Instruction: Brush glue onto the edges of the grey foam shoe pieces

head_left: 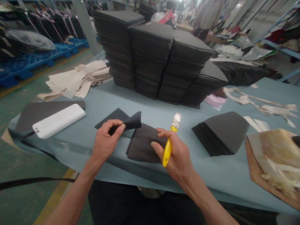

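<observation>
My left hand pinches a thin black sheet between thumb and forefinger, its right end curled upward. Another flat black piece shows behind that hand; whether the two are joined I cannot tell. A yellow-handled paintbrush rests in my right hand, bristles up and whitish at the tip. The thumb and forefinger of this hand are apart, over a small stack of black sheets on the table. Further right lies a fanned stack of black pieces.
Tall stacks of black pieces stand at the back of the blue-covered table. To the left are a white power bank-like box with a cable and beige strips. A glue-stained container sits at the right edge.
</observation>
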`<move>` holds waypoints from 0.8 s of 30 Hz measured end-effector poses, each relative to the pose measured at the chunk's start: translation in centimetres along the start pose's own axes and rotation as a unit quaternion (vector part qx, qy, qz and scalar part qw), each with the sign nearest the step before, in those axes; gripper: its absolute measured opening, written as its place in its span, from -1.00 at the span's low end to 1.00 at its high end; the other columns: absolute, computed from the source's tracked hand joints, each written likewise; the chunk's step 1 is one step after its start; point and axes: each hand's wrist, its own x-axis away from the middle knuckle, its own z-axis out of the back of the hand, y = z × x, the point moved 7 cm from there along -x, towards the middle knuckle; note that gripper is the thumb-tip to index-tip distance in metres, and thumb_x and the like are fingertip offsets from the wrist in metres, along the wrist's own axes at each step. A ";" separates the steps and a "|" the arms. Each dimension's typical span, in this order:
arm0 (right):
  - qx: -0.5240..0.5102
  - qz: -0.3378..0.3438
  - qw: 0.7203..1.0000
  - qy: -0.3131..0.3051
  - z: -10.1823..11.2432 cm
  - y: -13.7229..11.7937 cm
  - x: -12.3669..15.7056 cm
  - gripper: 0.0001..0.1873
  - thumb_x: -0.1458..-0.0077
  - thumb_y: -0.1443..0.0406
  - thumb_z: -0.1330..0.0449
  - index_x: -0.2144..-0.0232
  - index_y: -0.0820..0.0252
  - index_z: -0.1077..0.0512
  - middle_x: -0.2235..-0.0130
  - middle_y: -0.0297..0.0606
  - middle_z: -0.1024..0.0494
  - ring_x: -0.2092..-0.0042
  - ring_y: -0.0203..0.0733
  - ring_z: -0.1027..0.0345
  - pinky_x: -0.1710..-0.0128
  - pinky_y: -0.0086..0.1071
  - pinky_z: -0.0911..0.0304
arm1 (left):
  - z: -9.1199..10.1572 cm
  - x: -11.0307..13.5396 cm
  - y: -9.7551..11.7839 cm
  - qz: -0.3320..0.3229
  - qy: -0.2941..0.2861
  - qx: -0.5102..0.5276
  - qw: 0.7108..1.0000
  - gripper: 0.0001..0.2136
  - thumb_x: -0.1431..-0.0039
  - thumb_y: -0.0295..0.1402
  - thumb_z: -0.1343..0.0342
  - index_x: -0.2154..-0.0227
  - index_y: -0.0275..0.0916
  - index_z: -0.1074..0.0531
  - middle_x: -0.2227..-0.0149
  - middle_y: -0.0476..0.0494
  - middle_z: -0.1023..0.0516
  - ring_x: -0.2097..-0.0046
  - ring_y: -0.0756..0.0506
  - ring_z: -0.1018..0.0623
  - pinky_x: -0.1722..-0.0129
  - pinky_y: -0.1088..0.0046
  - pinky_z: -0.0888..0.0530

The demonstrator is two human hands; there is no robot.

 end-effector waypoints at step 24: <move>0.006 -0.113 0.993 0.031 2.6 2.2 -0.9 -0.83 -0.23 0.22 -0.27 0.29 0.06 -0.32 0.41 -0.46 -0.30 0.45 -0.31 -0.12 0.45 -0.39 -0.15 | 1.7 5.5 -0.2 -0.062 0.023 -0.128 0.990 -0.70 -0.45 -0.13 -0.08 -0.08 -0.14 -0.51 -0.10 -0.20 -0.67 -0.19 -0.26 -0.60 -0.28 0.07 -0.49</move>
